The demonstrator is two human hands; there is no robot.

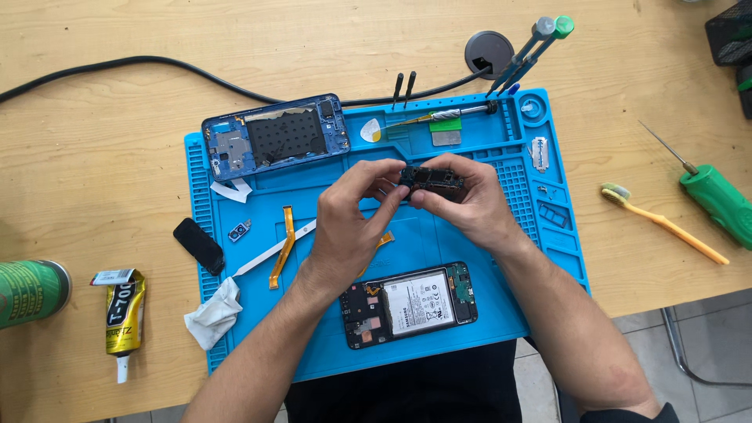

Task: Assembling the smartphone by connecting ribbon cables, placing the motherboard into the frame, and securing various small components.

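Surface: wooden table (94,157) with a blue work mat (548,258) laid on it; I look straight down from the head camera.
Hands: two, both mine, meeting above the mat's middle.
Left hand (345,227): fingers curled, thumb and fingertips pinching the near end of a small dark circuit board (432,182).
Right hand (470,207): fingers closed around the board's other end, thumb pressed on its edge.
Board: one, held clear of the mat between both hands.
Phones: two on the mat; an opened phone (409,304) showing its battery near me, a blue phone frame (274,137) at the far left corner.
Flex cables: I count two orange strips (287,243), one partly hidden under my left hand.
Screwdrivers: two upright at the mat's far edge (533,47); one green-handled (717,196) lying to the right.
Toothbrush: one, orange (666,223).
Glue tube: one, yellow and black (124,313), beside one green can (31,291).
Mat trays: small compartments at the right hold tiny parts, too small to count.
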